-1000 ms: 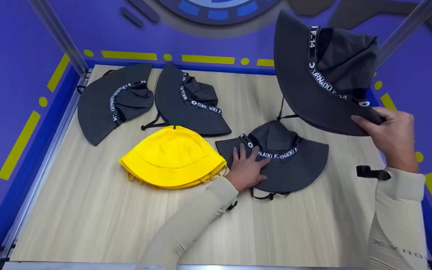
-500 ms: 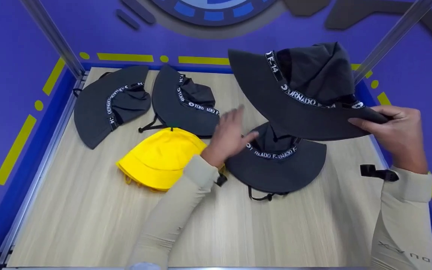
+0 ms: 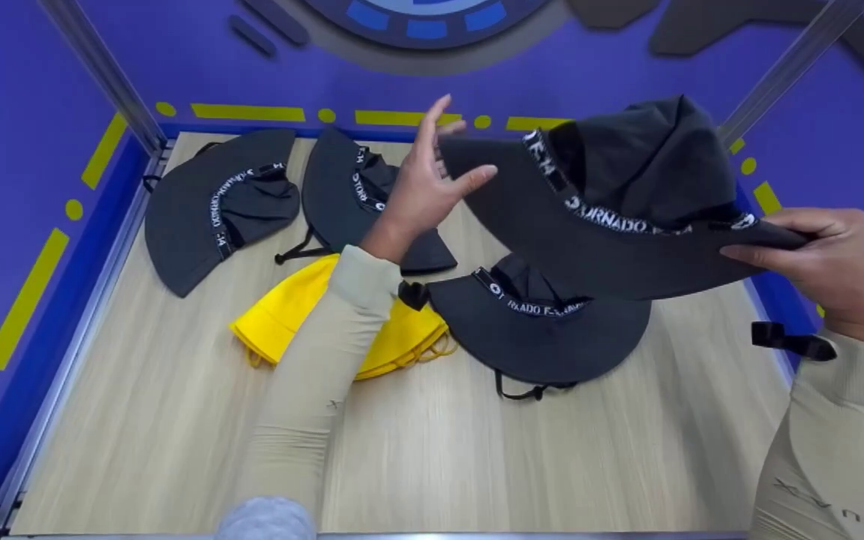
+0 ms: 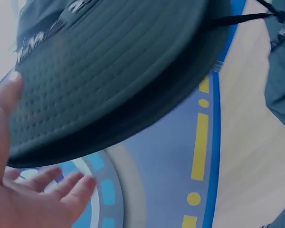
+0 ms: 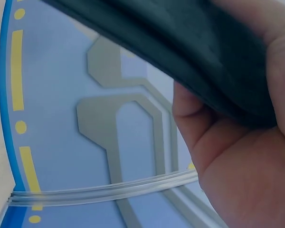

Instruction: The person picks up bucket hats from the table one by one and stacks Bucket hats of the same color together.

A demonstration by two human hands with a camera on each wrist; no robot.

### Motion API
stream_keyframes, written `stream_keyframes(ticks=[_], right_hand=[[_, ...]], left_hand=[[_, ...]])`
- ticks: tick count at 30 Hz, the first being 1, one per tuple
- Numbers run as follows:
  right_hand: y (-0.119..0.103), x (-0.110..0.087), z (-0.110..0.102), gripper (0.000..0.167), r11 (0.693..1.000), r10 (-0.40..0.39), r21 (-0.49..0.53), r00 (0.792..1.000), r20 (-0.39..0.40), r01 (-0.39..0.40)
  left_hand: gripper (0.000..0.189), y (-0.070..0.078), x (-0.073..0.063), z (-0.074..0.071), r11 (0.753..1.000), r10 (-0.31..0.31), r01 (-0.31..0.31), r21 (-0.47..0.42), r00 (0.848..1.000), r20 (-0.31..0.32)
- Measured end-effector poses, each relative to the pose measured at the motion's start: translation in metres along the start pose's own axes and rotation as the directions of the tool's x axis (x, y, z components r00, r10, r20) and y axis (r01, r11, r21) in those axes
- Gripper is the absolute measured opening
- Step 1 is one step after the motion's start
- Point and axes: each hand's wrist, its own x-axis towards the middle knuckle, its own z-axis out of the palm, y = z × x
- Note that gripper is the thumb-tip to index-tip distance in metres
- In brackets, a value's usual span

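Observation:
A dark grey bucket hat (image 3: 597, 255) with a lettered band is held up over the table, its crown upward. My right hand (image 3: 829, 262) pinches the right end of its brim, thumb on top, and the right wrist view shows the fingers (image 5: 192, 111) curled beneath the fabric. At the opposite end of the brim is my left hand (image 3: 428, 180), fingers spread and thumb apart. In the left wrist view, the stitched brim (image 4: 99, 90) passes between thumb and fingers without being gripped. Below the raised hat, another dark grey hat (image 3: 544, 345) lies on the table, partly covered in the head view.
Two more dark grey hats, one far left (image 3: 184, 217) and one behind my left hand (image 3: 331, 195), lie folded on the wooden table (image 3: 537, 465). A yellow hat (image 3: 274, 319) lies under my left forearm. Blue panels (image 3: 372, 82) and metal posts (image 3: 784, 67) enclose the table.
My left hand has lifted off the lying grey hat and moved up to the raised hat's left brim. My right hand has lowered and levelled that hat, shifting slightly right.

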Motion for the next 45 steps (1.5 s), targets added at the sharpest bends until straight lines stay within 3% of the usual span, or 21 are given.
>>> stream_keyframes(ticks=[6, 10, 14, 16, 18, 20, 21, 23, 25, 26, 27, 29, 33, 39, 45], right_hand=[[0.002, 0.000, -0.004, 0.022, 0.998, 0.029, -0.052, 0.997, 0.068, -0.026], [0.003, 0.003, -0.008, 0.023, 0.996, 0.023, -0.092, 0.997, 0.067, -0.017], [0.006, 0.004, -0.009, 0.027, 0.997, 0.066, -0.036, 0.997, -0.048, -0.067], [0.010, 0.004, -0.006, 0.029, 0.992, 0.116, 0.067, 0.982, -0.149, -0.107], [0.018, 0.003, 0.001, 0.030, 0.968, 0.145, 0.233, 0.962, -0.230, -0.090], [0.030, 0.001, 0.011, 0.031, 0.894, 0.160, 0.447, 0.952, -0.260, -0.028], [0.037, 0.000, 0.016, 0.030, 0.830, 0.162, 0.557, 0.954, -0.253, 0.007], [0.051, -0.004, 0.029, 0.028, 0.672, 0.155, 0.738, 0.964, -0.216, 0.057], [0.065, -0.010, 0.040, 0.029, 0.548, 0.159, 0.835, 0.972, -0.171, 0.057], [0.072, -0.014, 0.045, 0.030, 0.509, 0.162, 0.859, 0.975, -0.151, 0.048], [0.078, -0.017, 0.049, 0.030, 0.489, 0.166, 0.872, 0.977, -0.132, 0.035], [0.091, -0.023, 0.059, 0.032, 0.498, 0.182, 0.867, 0.978, -0.107, 0.003], [0.110, -0.031, 0.074, 0.038, 0.557, 0.235, 0.825, 0.971, -0.048, -0.094], [0.130, -0.036, 0.085, 0.048, 0.610, 0.318, 0.757, 0.947, 0.038, -0.235], [0.147, -0.030, 0.096, 0.050, 0.748, 0.380, 0.568, 0.923, 0.060, -0.345]], left_hand=[[0.029, 0.000, -0.001, -0.007, 0.998, 0.044, -0.045, -0.038, 0.998, -0.037], [0.017, -0.003, -0.004, -0.008, 0.998, 0.042, -0.044, -0.050, 0.998, -0.047], [0.017, -0.006, -0.009, -0.008, 0.998, 0.047, -0.048, -0.038, 0.998, -0.032], [0.016, -0.008, -0.014, -0.007, 0.998, 0.052, -0.052, -0.016, 0.999, -0.016], [0.015, -0.012, -0.020, -0.006, 0.998, 0.053, -0.053, 0.014, 0.999, -0.001], [0.015, -0.018, -0.027, -0.005, 0.998, 0.047, -0.048, 0.038, 0.999, 0.013], [0.015, -0.022, -0.030, -0.003, 0.998, 0.042, -0.043, 0.052, 0.999, 0.018], [0.015, -0.031, -0.038, -0.001, 0.997, 0.019, -0.021, 0.070, 0.999, 0.030], [0.015, -0.042, -0.045, 0.003, 0.996, -0.011, 0.007, 0.090, 0.999, 0.044], [0.015, -0.048, -0.048, 0.005, 0.994, -0.028, 0.023, 0.103, 0.998, 0.049], [0.015, -0.053, -0.051, 0.007, 0.992, -0.043, 0.036, 0.121, 0.998, 0.054], [0.015, -0.063, -0.056, 0.010, 0.987, -0.073, 0.064, 0.149, 0.996, 0.057], [0.014, -0.081, -0.063, 0.017, 0.971, -0.137, 0.124, 0.204, 0.989, 0.048], [0.016, -0.104, -0.071, 0.029, 0.934, -0.266, 0.242, 0.262, 0.962, 0.059], [0.018, -0.116, -0.073, 0.039, 0.891, -0.351, 0.321, 0.320, 0.936, 0.039]])
